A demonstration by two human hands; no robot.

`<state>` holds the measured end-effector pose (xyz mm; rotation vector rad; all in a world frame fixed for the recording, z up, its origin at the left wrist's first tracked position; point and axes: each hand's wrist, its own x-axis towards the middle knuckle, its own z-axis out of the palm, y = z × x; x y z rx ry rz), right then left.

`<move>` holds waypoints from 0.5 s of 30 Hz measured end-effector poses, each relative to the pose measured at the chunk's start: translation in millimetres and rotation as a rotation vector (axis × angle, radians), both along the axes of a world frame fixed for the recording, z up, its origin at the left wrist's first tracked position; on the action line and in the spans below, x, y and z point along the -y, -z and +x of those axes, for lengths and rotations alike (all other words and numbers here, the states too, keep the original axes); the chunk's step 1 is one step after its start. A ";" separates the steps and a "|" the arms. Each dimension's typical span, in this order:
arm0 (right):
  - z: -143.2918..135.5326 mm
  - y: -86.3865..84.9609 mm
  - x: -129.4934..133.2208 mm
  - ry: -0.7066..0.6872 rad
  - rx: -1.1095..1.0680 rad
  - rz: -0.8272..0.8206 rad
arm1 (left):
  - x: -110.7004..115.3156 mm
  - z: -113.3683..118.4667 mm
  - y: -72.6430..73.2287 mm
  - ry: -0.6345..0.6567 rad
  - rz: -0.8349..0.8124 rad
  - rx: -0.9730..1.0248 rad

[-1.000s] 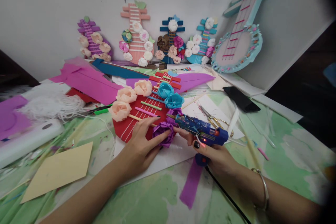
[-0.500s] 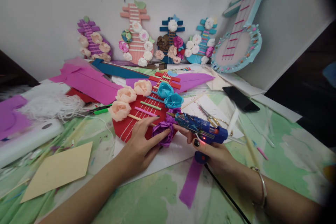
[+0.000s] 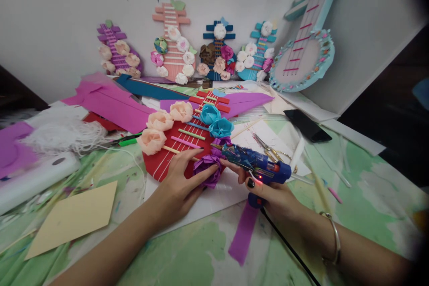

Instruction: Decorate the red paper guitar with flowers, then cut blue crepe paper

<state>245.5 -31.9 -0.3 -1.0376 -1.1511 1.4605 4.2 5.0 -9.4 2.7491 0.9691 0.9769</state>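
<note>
A red paper instrument [image 3: 159, 156], shaped like a lute with white strings and coloured strips across them, lies on white paper. Peach paper flowers [image 3: 161, 121] edge its left side, blue ones [image 3: 221, 127] its right. My left hand [image 3: 182, 183] presses a purple paper flower [image 3: 207, 170] against the lower right edge, thumb and index finger on it. In my right hand [image 3: 273, 194] is a blue glue gun [image 3: 248, 161] with a red light, its nozzle pointing left above the purple flowers. The right index finger reaches out near the held flower.
Several finished paper instruments [image 3: 172, 53] lean on the wall. Gold-handled scissors [image 3: 268, 148] and a black phone [image 3: 307, 125] lie to the right. On the left are white string [image 3: 70, 132], magenta sheets [image 3: 110, 100] and yellow card [image 3: 73, 216]. The gun's black cord [image 3: 288, 243] trails toward me.
Almost nothing differs; the whole view has shifted very slightly. Both hands keep their places, the left on the purple flower and the right around the glue gun.
</note>
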 end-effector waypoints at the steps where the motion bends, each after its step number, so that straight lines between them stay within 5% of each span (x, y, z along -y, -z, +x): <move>1: 0.0 0.0 0.2 -0.007 -0.004 0.003 | -0.1 0.0 0.1 0.002 0.001 -0.001; 15: -1.6 -2.4 0.4 0.012 -0.078 -0.027 | 1.0 -0.9 0.9 -0.024 -0.004 -0.013</move>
